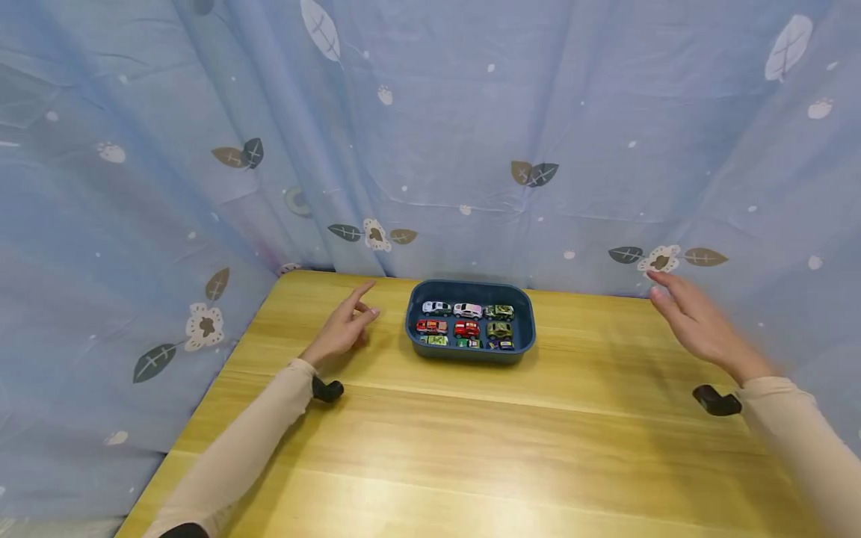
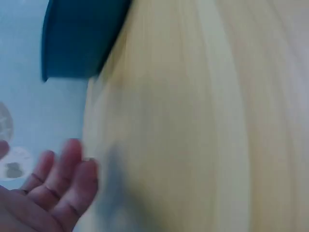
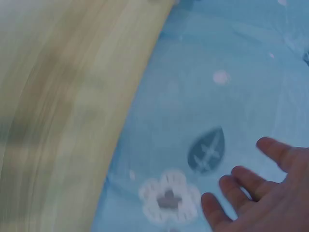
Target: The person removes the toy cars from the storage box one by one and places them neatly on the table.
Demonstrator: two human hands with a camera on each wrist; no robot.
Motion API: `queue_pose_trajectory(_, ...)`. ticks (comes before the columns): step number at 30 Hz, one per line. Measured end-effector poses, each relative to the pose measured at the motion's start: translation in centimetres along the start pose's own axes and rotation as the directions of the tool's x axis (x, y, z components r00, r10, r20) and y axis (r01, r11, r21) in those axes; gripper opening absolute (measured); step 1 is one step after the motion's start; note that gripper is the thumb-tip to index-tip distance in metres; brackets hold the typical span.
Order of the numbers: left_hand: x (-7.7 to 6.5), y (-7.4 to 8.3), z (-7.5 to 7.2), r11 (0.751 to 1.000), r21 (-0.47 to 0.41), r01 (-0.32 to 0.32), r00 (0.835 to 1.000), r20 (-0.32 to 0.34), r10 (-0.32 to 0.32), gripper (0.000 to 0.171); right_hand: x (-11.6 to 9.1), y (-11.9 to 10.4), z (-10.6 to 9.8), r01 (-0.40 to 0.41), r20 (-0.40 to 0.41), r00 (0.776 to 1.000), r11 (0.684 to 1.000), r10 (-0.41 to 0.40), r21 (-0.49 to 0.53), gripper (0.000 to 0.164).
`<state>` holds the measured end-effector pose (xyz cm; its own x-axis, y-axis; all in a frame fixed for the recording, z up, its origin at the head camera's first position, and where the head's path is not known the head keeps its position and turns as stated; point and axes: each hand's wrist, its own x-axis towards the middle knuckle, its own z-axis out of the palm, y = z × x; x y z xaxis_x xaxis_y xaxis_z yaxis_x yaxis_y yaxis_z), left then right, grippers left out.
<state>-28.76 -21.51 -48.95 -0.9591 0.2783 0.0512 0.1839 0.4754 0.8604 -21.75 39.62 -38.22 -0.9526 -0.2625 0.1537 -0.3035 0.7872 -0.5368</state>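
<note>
A dark blue rectangular tray (image 1: 471, 357) sits near the table's back edge, holding several small toy cars in three rows. Among them are a red toy car (image 1: 466, 329) in the middle and a camouflage toy car (image 1: 499, 312) at the back right. Left of the tray, my left hand (image 1: 341, 329) hovers low with nothing in it, index finger extended and the others loosely bent. Its relaxed fingers also show in the left wrist view, below the tray's side (image 2: 82, 38). My right hand (image 1: 699, 325) is raised far to the right, fingers extended and holding nothing.
The wooden table (image 1: 430, 448) reaches back to a light blue curtain (image 1: 457, 134) printed with leaves and flowers. Another curtain stretch (image 1: 81, 299) runs along the table's left edge. Black wrist mounts (image 1: 717, 400) sit at both cuffs.
</note>
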Motion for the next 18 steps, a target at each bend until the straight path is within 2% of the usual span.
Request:
queue_pose_trajectory(1, 0.5, -0.3, 0.9, 0.994, -0.107, 0.017, 1.000, 0.009, -0.016, 0.066, 0.7, -0.3, 0.6, 0.010, 0.001, 1.000, 1.000, -0.010, 0.018, 0.059)
queue_pose_trajectory(2, 1.0, -0.4, 1.6, 0.977, -0.210, 0.039, 0.999, 0.024, -0.035, 0.065, 1.3, -0.5, 1.1, 0.015, 0.005, 1.000, 0.999, -0.015, 0.029, 0.059)
queue_pose_trajectory(4, 1.6, -0.8, 2.8, 0.928, -0.364, 0.075, 0.996, 0.062, -0.056, 0.066, 2.3, -1.0, 2.3, 0.020, 0.017, 1.000, 0.999, -0.020, 0.051, 0.059)
queue_pose_trajectory(6, 1.9, -1.1, 3.5, 0.885, -0.456, 0.091, 0.994, 0.095, -0.054, 0.066, 3.3, -1.6, 3.4, 0.023, 0.033, 0.999, 0.997, -0.026, 0.078, 0.059)
queue_pose_trajectory(8, 2.1, -1.1, 3.9, 0.866, -0.492, 0.093, 0.993, 0.113, -0.042, 0.067, 4.2, -2.2, 4.5, 0.024, 0.048, 0.998, 0.994, -0.029, 0.109, 0.060)
queue_pose_trajectory(11, 2.4, -1.0, 4.3, 0.871, -0.485, 0.077, 0.991, 0.134, -0.013, 0.068, 5.6, -3.1, 5.7, 0.022, 0.059, 0.998, 0.990, -0.031, 0.141, 0.061)
queue_pose_trajectory(14, 2.6, -0.9, 4.5, 0.898, -0.434, 0.068, 0.986, 0.165, 0.005, 0.070, 6.9, -3.9, 6.8, 0.044, 0.057, 0.997, 0.990, -0.052, 0.136, 0.060)
queue_pose_trajectory(18, 2.8, -0.8, 4.8, 0.921, -0.384, 0.064, 0.983, 0.183, 0.008, 0.068, 8.6, -4.9, 7.8, 0.070, 0.061, 0.995, 0.992, -0.077, 0.108, 0.058)
